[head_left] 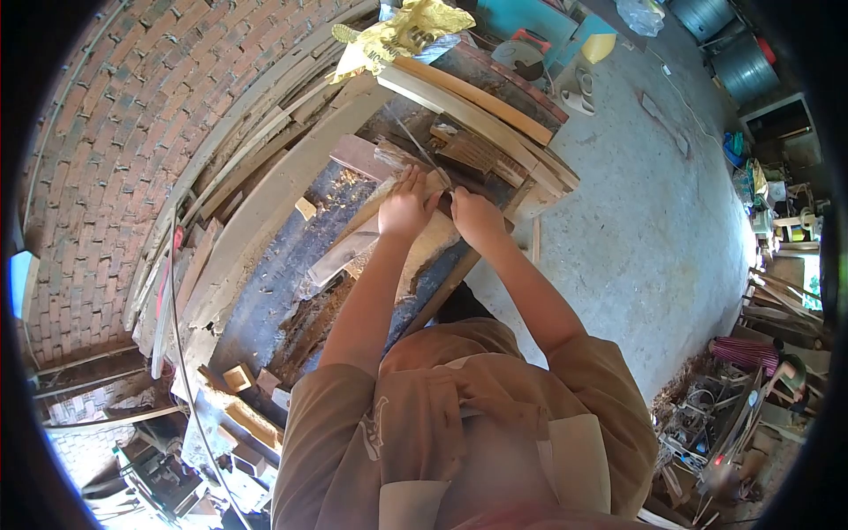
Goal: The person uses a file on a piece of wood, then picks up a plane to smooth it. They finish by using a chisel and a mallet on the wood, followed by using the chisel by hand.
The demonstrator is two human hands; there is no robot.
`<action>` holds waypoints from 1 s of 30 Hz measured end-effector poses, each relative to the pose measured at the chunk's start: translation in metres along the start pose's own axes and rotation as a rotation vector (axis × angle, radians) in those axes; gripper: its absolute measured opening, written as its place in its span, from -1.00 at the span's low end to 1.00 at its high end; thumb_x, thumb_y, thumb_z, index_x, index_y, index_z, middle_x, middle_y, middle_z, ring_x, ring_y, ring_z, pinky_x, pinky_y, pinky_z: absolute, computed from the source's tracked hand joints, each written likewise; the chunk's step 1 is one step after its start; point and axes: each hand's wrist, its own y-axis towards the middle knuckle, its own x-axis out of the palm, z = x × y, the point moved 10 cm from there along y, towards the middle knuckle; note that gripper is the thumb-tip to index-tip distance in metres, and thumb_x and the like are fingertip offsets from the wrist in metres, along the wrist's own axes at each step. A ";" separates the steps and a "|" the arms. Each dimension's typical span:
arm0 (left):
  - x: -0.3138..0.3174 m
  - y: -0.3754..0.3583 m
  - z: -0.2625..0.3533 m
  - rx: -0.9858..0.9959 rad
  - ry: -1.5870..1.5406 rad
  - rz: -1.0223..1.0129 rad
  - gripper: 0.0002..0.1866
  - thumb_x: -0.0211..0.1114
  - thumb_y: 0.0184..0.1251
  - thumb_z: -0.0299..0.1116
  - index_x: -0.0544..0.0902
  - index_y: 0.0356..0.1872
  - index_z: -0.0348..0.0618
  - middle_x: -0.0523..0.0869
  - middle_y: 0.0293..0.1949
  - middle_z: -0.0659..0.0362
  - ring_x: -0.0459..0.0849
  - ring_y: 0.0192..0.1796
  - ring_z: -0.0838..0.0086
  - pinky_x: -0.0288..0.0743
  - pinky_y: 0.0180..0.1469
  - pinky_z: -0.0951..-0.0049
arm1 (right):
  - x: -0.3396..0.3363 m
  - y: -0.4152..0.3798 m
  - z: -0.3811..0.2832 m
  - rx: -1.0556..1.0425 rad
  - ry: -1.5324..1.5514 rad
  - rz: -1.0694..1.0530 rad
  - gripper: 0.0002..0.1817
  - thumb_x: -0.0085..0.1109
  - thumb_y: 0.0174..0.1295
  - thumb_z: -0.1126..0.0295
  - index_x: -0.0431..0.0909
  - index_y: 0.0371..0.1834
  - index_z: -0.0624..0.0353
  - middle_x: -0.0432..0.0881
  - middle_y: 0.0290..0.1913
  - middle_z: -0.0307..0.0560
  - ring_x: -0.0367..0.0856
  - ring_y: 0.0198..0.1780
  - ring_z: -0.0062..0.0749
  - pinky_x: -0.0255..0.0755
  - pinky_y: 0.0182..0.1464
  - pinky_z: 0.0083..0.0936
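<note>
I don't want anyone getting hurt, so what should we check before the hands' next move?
1. Left hand on the pale brown wooden piece: ok.
2. Right hand gripping firmly: cannot tell, its grip is partly hidden.
3. Long thin grey metal strip undamaged: cannot tell, too small.
4. Dark flat bench top free of scraps: not ok, a small pale wooden block and tan shavings lie there.
5. Crinkled yellow plastic bag away from both hands: ok.

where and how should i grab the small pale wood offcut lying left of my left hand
Probably pinch the small pale wood offcut by opposite edges, coming from above and the right with the left hand. It is short and blocky, nothing covers it, and the dark surface shows on its right, while the long beam lies close on its left.
</note>
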 end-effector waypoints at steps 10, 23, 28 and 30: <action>0.001 -0.001 0.007 0.035 -0.026 -0.019 -0.52 0.20 0.11 -0.11 0.50 -0.05 -0.28 0.51 0.04 0.02 0.41 0.16 0.33 0.40 0.08 0.40 | 0.008 -0.009 0.007 0.007 -0.079 -0.001 -0.81 -0.13 0.23 0.28 0.33 -0.41 0.18 0.56 -0.56 0.06 0.57 -0.47 -0.04 0.45 -0.46 -0.20; 0.001 -0.001 0.003 -0.015 -0.046 -0.045 -0.51 0.16 0.13 -0.12 0.47 -0.01 -0.30 0.48 0.08 0.01 0.38 0.19 0.33 0.33 0.14 0.40 | -0.010 -0.063 0.020 0.041 -0.092 -0.007 -0.80 -0.15 0.23 0.28 0.35 -0.37 0.19 0.54 -0.53 0.11 0.55 -0.43 0.02 0.41 -0.40 -0.12; 0.003 -0.002 0.005 0.007 -0.045 -0.054 -0.50 0.14 0.15 -0.12 0.46 -0.01 -0.32 0.47 0.08 0.01 0.37 0.20 0.33 0.30 0.17 0.41 | -0.008 -0.082 0.032 0.157 -0.095 -0.122 -0.78 -0.16 0.22 0.28 0.37 -0.39 0.22 0.55 -0.48 0.14 0.54 -0.40 0.06 0.39 -0.35 -0.07; 0.003 -0.001 0.004 -0.016 -0.025 -0.052 -0.50 0.14 0.14 -0.12 0.46 0.00 -0.32 0.47 0.09 0.02 0.37 0.20 0.33 0.29 0.18 0.41 | -0.017 -0.064 0.019 0.065 -0.061 -0.009 -0.77 -0.16 0.23 0.27 0.37 -0.37 0.22 0.56 -0.48 0.14 0.55 -0.39 0.07 0.41 -0.33 -0.07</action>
